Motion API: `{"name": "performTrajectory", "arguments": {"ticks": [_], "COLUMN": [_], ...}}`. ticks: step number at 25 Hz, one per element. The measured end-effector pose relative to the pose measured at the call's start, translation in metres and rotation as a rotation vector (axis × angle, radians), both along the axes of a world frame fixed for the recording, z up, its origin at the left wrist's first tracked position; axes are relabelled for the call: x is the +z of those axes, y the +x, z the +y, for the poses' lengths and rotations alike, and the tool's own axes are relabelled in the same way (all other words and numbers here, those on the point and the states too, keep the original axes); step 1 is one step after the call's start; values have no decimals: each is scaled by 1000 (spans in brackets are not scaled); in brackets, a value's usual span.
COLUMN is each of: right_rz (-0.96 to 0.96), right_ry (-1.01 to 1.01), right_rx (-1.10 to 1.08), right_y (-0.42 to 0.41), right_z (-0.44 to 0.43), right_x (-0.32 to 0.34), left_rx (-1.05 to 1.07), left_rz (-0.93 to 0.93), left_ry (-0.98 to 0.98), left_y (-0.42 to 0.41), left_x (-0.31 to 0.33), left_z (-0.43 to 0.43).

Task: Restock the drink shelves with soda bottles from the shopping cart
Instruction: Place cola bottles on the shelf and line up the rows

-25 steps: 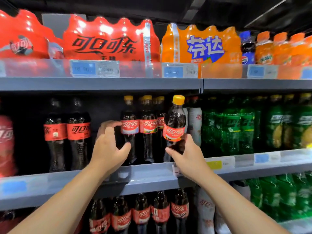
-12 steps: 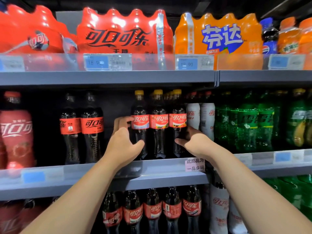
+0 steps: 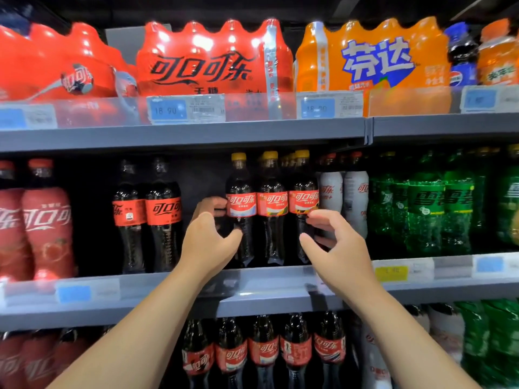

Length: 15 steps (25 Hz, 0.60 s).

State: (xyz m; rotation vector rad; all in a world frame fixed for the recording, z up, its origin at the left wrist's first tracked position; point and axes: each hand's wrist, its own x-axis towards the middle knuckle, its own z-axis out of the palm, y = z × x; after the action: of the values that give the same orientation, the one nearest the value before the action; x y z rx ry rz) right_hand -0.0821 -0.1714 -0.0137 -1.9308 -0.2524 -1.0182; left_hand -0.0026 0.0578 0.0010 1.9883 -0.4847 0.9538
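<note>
Hands were both up at the middle shelf [image 3: 266, 301], on the front row of three yellow-capped cola bottles standing there. The left hand [image 3: 209, 240] was wrapped round the leftmost bottle [image 3: 241, 209]. Its fingers were tucked in behind at label height, so the tips were mostly hidden, and the thumb lay across the front of the waist. The right hand [image 3: 337, 248] sat at the rightmost bottle [image 3: 303, 203] with its fingers curved, index tip at the bottom edge of the label, thumb lower down over the dark body. Honestly couldn't tell if it was gripping or just touching. The middle bottle [image 3: 271, 209] stood upright, packed in between the other two.

More yellow caps [image 3: 290, 157] peeked out from behind, but the bottles under them were hidden. White bottles [image 3: 355, 197] stood just right of the row, then green bottles [image 3: 427, 203]. The pink-red bottles [image 3: 46, 220] far left were cut off by the frame edge.

Up top, a red multipack [image 3: 213, 60] and an orange multipack [image 3: 373, 57] were half masked by the clear rail. One price tag [image 3: 167, 110] read 18 90, and the yellow tag [image 3: 391, 273] was pure blur. The lower-shelf colas [image 3: 264, 352] had their caps hidden under the shelf.
</note>
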Motion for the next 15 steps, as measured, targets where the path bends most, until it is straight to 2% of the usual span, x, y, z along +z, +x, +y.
{"name": "performTrajectory", "arguments": {"ticks": [3, 7, 11, 13, 15], "right_rz": [-11, -5, 27, 49, 121], "right_ry": [65, 21, -23, -42, -48], "right_rx": [194, 316, 435, 498, 600], "right_y": [-22, -40, -56, -62, -75], "right_z": [20, 40, 71, 91, 122], "right_x": [-11, -23, -44, -63, -92], "left_rx": [-9, -43, -45, 38, 155], "left_rz": [-88, -149, -76, -51, 53], "left_ry": [7, 171, 210, 206, 182], "left_y": [-18, -54, -119, -152, -192], "left_x": [1, -21, -82, -118, -161], "left_z": [1, 27, 81, 117, 162]}}
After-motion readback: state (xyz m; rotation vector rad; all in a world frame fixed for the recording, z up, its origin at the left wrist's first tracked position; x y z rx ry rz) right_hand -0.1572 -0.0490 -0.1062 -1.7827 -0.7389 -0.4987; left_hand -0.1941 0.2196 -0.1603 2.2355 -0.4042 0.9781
